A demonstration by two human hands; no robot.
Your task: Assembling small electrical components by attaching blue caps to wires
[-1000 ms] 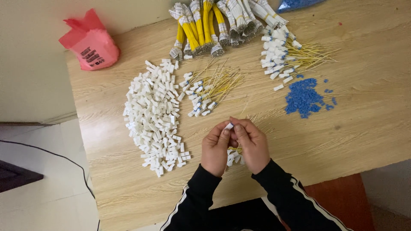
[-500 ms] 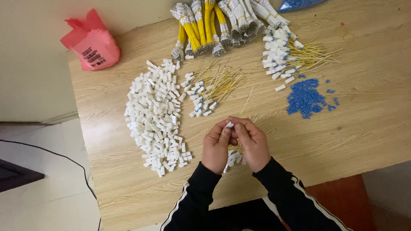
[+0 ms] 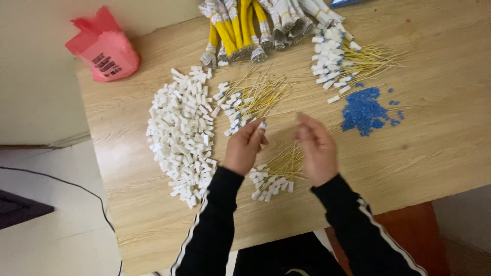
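Small white connector w/ blue tip [image 3: 262, 124] sat pinched in left hand [image 3: 244, 148] fingertips, above worktop [image 3: 440, 148] centre. Right hand [image 3: 317, 148] hovered just beside, fingers loosely curled, holding nothing I could see. Yellow-wire bundle [image 3: 279, 171] lay under both hands; white connector heap [image 3: 181, 133] to the left, blue bits pile [image 3: 363, 110] to the right.

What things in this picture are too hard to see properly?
- The right hand, head view: motion-blurred, so whether its fingers hold anything cannot be told.
- The piece in the left hand: a small white and blue bit at the fingertips, mostly covered by fingers.
- The yellow cable bundles: cut off by the top edge.
- The pile of wired connectors between the hands: partly hidden by both wrists.
- The blue bits: too small to tell their shape.
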